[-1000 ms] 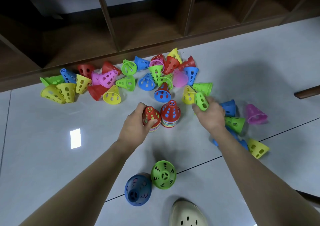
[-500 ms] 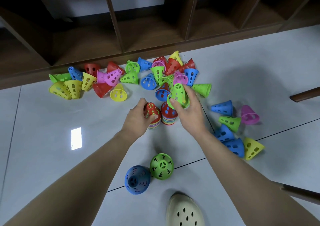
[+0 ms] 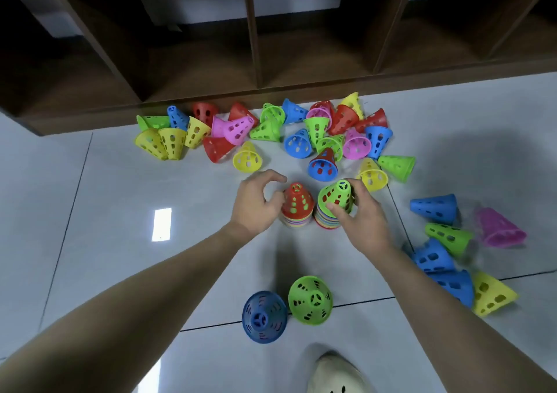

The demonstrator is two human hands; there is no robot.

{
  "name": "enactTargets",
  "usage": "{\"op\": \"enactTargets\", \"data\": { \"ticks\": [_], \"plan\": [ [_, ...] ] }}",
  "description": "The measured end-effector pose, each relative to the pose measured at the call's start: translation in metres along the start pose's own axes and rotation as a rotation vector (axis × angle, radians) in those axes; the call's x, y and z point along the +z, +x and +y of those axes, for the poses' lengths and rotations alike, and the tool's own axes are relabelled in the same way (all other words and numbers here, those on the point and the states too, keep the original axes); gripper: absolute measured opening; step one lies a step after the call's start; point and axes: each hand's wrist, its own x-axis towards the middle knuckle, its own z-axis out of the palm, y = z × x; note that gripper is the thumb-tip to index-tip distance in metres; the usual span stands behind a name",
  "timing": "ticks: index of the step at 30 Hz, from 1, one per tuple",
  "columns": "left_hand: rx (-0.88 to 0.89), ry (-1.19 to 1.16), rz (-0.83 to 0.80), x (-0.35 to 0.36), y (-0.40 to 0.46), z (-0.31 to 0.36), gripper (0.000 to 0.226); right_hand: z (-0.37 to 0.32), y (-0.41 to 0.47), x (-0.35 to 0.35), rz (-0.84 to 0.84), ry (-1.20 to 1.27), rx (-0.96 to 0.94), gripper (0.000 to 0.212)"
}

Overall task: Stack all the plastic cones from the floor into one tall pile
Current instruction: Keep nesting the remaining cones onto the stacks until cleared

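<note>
green cone sits atop right pile, tilted, not fully seated | axis near upright, tip up and leaning away from the person | right hand pinches it, thumb at rim, fingers behind | left hand, fingers loosely curled, touches red-topped pile just beside | loose cones lie beyond.

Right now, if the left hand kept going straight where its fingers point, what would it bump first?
Probably the red-topped stack: the left hand curls toward it, fingertips just beside its top cone. Depth is hard to judge.
</note>
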Motion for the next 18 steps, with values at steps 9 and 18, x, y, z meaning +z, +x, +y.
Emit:
{"op": "enactTargets", "data": {
  "ticks": [9, 18],
  "plan": [
    [-0.227, 0.368, 0.091, -0.024, 0.097, -0.070, 0.059, 0.004, 0.007, 0.008, -0.024, -0.032, 0.031, 0.042],
    [-0.287, 0.446, 0.052, -0.002, 0.095, -0.093, 0.043, 0.002, 0.006, 0.006, -0.012, -0.037, 0.005, 0.041]
  ]
}}
